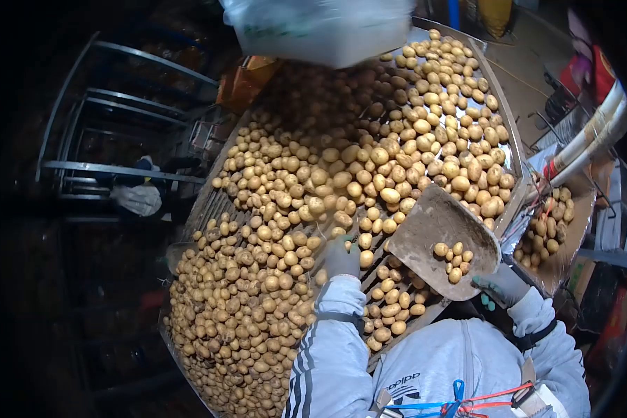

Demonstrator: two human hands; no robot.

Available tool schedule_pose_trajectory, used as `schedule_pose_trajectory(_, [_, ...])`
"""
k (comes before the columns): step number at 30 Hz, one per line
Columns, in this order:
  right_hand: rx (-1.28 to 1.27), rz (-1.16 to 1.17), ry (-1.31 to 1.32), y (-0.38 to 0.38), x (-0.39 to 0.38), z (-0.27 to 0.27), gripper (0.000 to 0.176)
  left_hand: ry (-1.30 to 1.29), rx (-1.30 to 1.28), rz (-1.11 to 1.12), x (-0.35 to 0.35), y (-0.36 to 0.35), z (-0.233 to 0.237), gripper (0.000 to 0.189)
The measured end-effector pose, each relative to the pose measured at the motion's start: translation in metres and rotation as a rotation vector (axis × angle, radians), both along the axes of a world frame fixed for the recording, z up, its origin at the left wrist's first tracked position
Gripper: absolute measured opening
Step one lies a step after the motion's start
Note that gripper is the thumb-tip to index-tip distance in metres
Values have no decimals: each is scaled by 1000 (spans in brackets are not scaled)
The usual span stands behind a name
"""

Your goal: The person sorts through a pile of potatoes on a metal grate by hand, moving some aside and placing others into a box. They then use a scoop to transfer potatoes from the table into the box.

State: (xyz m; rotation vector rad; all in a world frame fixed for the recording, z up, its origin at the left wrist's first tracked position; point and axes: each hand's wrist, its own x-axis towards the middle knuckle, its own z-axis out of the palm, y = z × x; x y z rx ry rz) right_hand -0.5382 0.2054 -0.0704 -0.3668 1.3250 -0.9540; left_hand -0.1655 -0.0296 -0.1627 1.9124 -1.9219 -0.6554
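My right hand [506,285], in a grey-green glove, grips the near right end of a wide, dirt-stained scoop [425,233]. Its thumb lies on the rim, with fingertips curled below. Several small potatoes [455,259] rest inside the scoop. Left of it, my gloved left hand [342,259] reaches into the loose potatoes [285,254] on a slatted sorting table [223,171]. Its fingers bend around a small potato [348,246]; part of the grasp is hidden by the hand. More potatoes [391,306] lie in a section between my forearm and the scoop.
A whitish plastic-like cover [320,28] hangs over the far end and shades the potatoes there. To the right stands a cardboard box [561,268] of potatoes, near white pipes [592,132]. A metal rack [118,167] stands at left. Blue and red cords [460,400] cross my chest.
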Motion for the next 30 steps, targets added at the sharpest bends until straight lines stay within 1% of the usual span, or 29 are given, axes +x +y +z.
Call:
schedule_pose_trajectory(1, [21,36,20,-2,-4,1,38,197,98,95,10,-8,-14,33])
schedule_pose_trajectory(3, [62,109,60,-6,-11,3,43,422,259,131,5,-16,-1,31])
schedule_pose_trajectory(4, [8,47,28,-7,-3,-3,42,447,322,83,-20,-14,53,31])
schedule_pose_trajectory(5, [27,68,11,-8,-3,-10,41,471,387,38,-39,-9,98,30])
schedule_pose_trajectory(6, [45,91,-5,-9,-3,-18,40,449,382,-143,-52,-1,125,31])
schedule_pose_trajectory(7, [63,113,-22,-9,-3,-26,39,423,367,-324,-60,0,142,33])
schedule_pose_trajectory(8, [72,110,-35,-14,1,-22,39,454,205,-417,-58,-6,150,37])
schedule_pose_trajectory(9, [131,132,-21,-24,3,-4,37,335,119,-352,-47,-23,134,42])
schedule_pose_trajectory(10, [190,156,-8,-34,6,15,35,305,101,-254,-28,-48,120,44])
schedule_pose_trajectory(11, [186,163,-8,-39,6,13,35,276,86,-160,-11,-73,116,46])
schedule_pose_trajectory(13, [178,159,-1,-39,7,5,36,398,281,206,-8,-112,162,46])
schedule_pose_trajectory(15, [186,145,8,-30,7,-6,37,355,-106,145,73,-178,51,51])
schedule_pose_trajectory(17, [197,138,18,-27,7,-6,38,-137,-111,-19,90,-209,49,59])
schedule_pose_trajectory(18, [200,137,23,-28,7,-3,39,-132,37,-48,89,-218,46,67])
schedule_pose_trajectory(19, [203,136,27,-29,7,0,39,-304,-32,-53,81,-218,36,66])
schedule_pose_trajectory(21, [195,135,29,-30,8,4,39,-320,-42,40,56,-206,51,58])
schedule_pose_trajectory(24, [189,129,17,-29,8,-3,38,-321,39,46,62,-184,65,49])
schedule_pose_trajectory(25, [194,134,11,-29,7,-6,37,135,205,208,48,-156,91,44])
schedule_pose_trajectory(27, [213,156,6,-29,3,-7,36,-165,46,-45,70,-131,58,43])
schedule_pose_trajectory(29, [210,163,12,-30,1,-10,35,-153,-169,-141,79,-101,37,41])
schedule_pose_trajectory(30, [206,163,16,-29,1,-14,35,175,104,-26,70,-90,63,40])
